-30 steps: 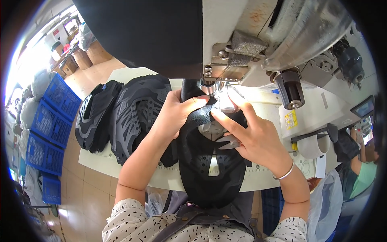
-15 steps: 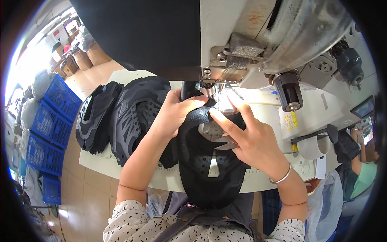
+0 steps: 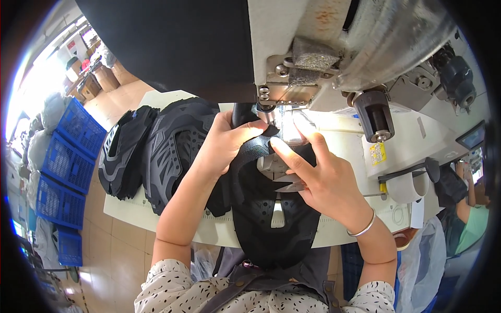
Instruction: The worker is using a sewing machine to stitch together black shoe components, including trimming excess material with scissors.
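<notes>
Far left, beyond the bench, blue plastic crates (image 3: 62, 172) stand stacked on the floor. On the left end of the pale bench (image 3: 130, 211) two piles of finished-looking black and grey shoe uppers (image 3: 151, 151) lie overlapping, one just beside the other, reaching toward the bench's far edge.

The left hand (image 3: 224, 143) presses down on the left wing of a black perforated shoe upper (image 3: 274, 219), fingers curled over its folded edge and thumb pointing toward the needle area; it is pinching and flattening the fabric rather than lifting it. That upper lies across the middle of the bench, its rounded toe part hanging over the near edge toward the person's lap and its forward end tucked under the presser foot (image 3: 269, 112) of the industrial sewing machine (image 3: 334, 47).

The right hand (image 3: 326, 180), with a thin silver bangle at the wrist, lies spread on the upper's right side, forefinger stretched out toward the foot, holding the fabric flat; whether a small blade or snip sits under its palm I cannot tell.

By my reading, the step in hand is guiding a seam at the upper's collar. The next move likely calls for both hands to turn the piece evenly, fingertips kept out of the needle's path.

On the right end of the bench stands a roll of white tape (image 3: 404, 188).
</notes>
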Motion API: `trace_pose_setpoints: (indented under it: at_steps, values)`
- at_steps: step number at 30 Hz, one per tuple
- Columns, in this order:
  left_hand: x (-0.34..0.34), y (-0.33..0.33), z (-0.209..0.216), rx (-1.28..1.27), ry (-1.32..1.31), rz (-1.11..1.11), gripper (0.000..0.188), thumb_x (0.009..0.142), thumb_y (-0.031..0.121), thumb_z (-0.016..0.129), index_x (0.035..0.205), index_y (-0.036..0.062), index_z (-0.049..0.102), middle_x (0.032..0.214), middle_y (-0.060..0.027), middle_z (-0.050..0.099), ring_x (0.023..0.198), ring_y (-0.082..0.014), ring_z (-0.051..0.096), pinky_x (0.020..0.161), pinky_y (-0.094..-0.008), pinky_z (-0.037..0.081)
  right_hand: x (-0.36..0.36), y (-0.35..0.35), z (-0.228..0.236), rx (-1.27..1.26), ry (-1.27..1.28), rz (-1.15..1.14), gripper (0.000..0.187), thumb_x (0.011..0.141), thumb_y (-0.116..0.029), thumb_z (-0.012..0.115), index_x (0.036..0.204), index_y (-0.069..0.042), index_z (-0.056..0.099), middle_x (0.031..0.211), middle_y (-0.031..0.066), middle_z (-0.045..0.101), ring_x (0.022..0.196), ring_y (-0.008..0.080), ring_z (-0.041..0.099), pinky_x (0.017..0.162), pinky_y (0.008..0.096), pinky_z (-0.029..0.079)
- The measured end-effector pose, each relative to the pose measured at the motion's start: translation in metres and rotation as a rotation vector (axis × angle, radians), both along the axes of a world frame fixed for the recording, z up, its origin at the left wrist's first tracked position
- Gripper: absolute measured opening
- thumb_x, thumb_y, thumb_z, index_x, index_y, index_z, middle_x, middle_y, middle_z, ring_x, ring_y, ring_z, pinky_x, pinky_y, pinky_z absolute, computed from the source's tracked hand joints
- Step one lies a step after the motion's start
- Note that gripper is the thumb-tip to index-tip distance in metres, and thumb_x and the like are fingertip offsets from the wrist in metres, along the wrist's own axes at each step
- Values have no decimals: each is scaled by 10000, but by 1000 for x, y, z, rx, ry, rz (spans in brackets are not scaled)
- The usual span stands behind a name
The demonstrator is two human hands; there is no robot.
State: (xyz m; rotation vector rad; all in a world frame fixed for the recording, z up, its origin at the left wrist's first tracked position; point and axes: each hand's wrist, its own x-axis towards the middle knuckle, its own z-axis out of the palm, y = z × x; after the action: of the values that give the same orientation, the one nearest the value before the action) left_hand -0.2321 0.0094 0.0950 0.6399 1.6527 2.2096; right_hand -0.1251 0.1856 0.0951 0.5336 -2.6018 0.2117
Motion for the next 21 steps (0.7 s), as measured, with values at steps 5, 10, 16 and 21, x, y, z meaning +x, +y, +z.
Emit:
trace_pose_setpoints:
  at_steps: [5, 10, 16, 21]
  values:
    - [-1, 1, 1, 30, -6, -2, 118, 791, 49, 620, 873, -36, 622, 781, -34, 615, 677, -74, 565, 618, -220, 455, 1, -1, 2, -9, -1, 2, 635, 643, -9, 673, 1220, -215, 505, 1250, 160, 409, 838, 242, 611, 563, 297, 520]
    - [0, 0, 4, -31, 52, 4, 121, 760, -20, 563, 869, -19, 615, 818, -45, 622, 737, -100, 584, 690, -217, 464, -5, 3, -3, 13, 118, 66, 657, 656, 23, 540, 1254, -240, 461, 1090, 174, 455, 490, 152, 520, 405, 260, 440]
    - [-3, 1, 5, -72, 13, 10, 118, 755, 1, 597, 870, -14, 620, 811, -28, 620, 728, -92, 577, 679, -219, 455, -5, 2, -4, 1, 120, 64, 639, 674, 1, 552, 1259, -237, 450, 1094, 175, 457, 466, 142, 505, 393, 251, 425]
    - [-4, 4, 5, -30, 23, 35, 118, 767, 56, 644, 835, -40, 631, 727, -21, 601, 637, -61, 546, 591, -205, 442, -5, 1, -6, 15, 122, 47, 612, 699, -21, 563, 1260, -235, 448, 1064, 165, 469, 467, 138, 504, 390, 250, 418]
